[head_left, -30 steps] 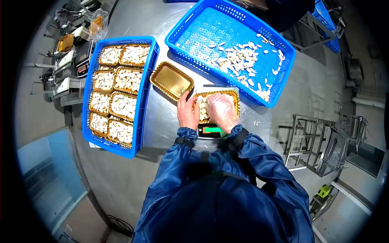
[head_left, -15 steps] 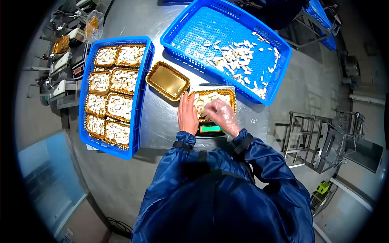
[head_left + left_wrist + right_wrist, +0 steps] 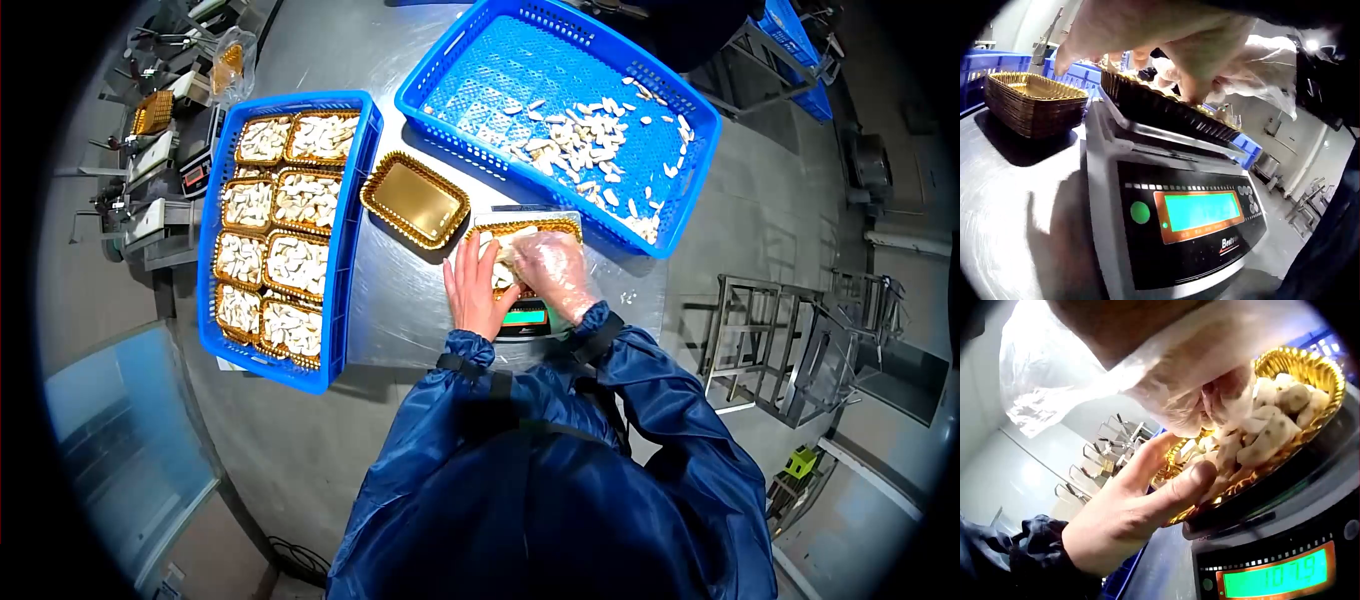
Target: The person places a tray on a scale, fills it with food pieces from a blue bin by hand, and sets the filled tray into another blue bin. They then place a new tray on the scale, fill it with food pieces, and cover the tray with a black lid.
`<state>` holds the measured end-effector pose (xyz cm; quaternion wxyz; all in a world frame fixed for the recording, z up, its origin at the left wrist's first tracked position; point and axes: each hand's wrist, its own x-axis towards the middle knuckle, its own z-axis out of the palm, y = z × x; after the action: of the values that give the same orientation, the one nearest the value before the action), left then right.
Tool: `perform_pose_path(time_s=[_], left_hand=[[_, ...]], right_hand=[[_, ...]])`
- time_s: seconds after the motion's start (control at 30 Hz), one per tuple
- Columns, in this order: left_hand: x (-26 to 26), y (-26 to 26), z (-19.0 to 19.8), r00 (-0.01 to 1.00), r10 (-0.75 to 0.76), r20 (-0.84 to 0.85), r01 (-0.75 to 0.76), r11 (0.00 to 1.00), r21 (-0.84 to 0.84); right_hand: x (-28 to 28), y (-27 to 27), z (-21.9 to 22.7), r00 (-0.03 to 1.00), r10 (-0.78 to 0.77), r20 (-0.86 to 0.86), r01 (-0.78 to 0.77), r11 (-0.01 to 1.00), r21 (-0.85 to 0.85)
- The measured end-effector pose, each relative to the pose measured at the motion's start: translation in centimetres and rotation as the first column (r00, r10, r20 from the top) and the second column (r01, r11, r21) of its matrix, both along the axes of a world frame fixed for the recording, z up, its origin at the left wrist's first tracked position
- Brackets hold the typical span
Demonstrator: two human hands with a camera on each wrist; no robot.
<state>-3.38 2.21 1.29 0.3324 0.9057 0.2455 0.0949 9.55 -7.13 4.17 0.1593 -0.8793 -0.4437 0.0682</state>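
Note:
A gold tray [image 3: 1310,362] of pale, sliced food pieces [image 3: 1269,440] sits on a digital scale [image 3: 1191,250], whose green display [image 3: 1275,575] reads about 107.9. My bare left hand [image 3: 479,287] rests along the tray's left side, fingers straight and thumb reaching over the near rim toward the pieces. Over the tray's middle is my right hand [image 3: 553,268] in a clear plastic glove, its fingertips down among the pieces. I cannot tell whether those fingers pinch a piece. Part of the tray is hidden beneath both hands.
Left of the scale stands a stack of gold trays [image 3: 1035,103], the top one holding nothing. A blue crate [image 3: 340,260] farther left contains several filled trays. Behind the scale, a larger blue crate [image 3: 480,80] holds loose pale pieces. Metal frames [image 3: 760,340] stand on the floor at right.
My right hand has gone from the tray's near right part, fingertips together, to down over its middle. My left hand has shifted slightly right, its thumb now spread toward the pieces.

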Motion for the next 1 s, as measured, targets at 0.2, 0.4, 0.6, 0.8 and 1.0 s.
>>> perform_pose_path(time_s=[0.2, 0.4, 0.6, 0.8, 1.0], left_hand=[[-0.4, 0.5, -0.5, 0.998, -0.01, 0.065, 0.011, 1.0, -0.021], [-0.6, 0.4, -0.7, 1.0, -0.006, -0.017, 0.005, 0.999, -0.04], [-0.2, 0.7, -0.3, 0.991, -0.111, -0.077, 0.118, 0.988, 0.096], [0.6, 0.2, -0.2, 0.961, -0.224, -0.16, 0.255, 0.943, 0.215], [0.3, 0.3, 0.5, 0.937, -0.274, -0.217, 0.329, 0.901, 0.282]], right_hand=[[-0.9, 1.2, -1.0, 0.997, -0.011, 0.071, 0.018, 0.996, -0.089], [-0.5, 1.0, -0.9, 0.982, 0.028, 0.186, -0.04, 0.997, 0.062], [0.7, -2.3, 0.1, 0.95, -0.174, -0.258, 0.257, 0.906, 0.337], [0.9, -6.8, 2.4, 0.951, -0.104, -0.291, 0.117, 0.993, 0.028], [-1.2, -6.6, 0.1, 0.997, 0.07, 0.017, -0.069, 0.997, -0.04]])
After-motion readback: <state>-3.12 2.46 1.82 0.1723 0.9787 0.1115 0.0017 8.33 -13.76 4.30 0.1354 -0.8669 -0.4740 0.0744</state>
